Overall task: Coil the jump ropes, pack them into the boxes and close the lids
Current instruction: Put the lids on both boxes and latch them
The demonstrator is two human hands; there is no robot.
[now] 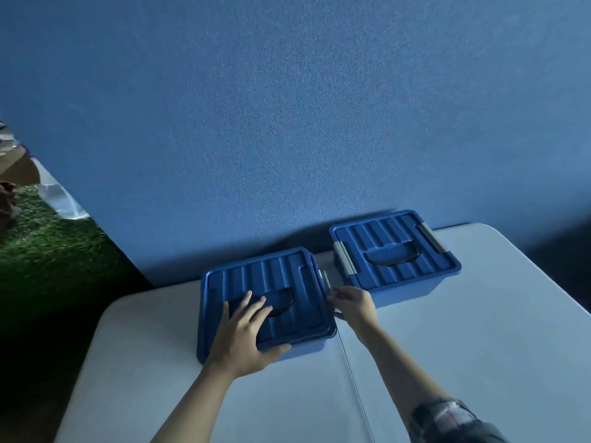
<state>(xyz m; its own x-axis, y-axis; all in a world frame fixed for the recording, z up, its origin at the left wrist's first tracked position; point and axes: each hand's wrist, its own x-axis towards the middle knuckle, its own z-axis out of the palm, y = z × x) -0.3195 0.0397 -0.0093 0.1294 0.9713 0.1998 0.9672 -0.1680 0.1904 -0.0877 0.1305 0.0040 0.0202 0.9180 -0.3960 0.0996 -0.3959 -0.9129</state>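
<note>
two blue boxes are sitting on the white table (463, 362), both with their ribbed lids on. the near box (224, 350) is lying at the table's left half, and the far box (415, 289) is sitting behind and to the right, up close to the blue wall (287, 123). the left hand (246, 334) is lying flat on the near lid (271, 282), fingers straight and spread, reaching onto the dark recessed handle, with the thumb hooking over the lid's front edge. the right hand (355, 303) is hovering at the near box's right side, fingers loosely extended toward the grey latch (326, 280) there; whether the fingertips are actually touching that latch, i cannot tell. the far lid (393, 247) is showing a grey latch at each end, both lying flat against it. no jump ropes are showing anywhere outside the boxes. off the table's left, green turf (48, 244) is covering the floor, and a plaid sleeve (447, 420) is showing on the right forearm.
</note>
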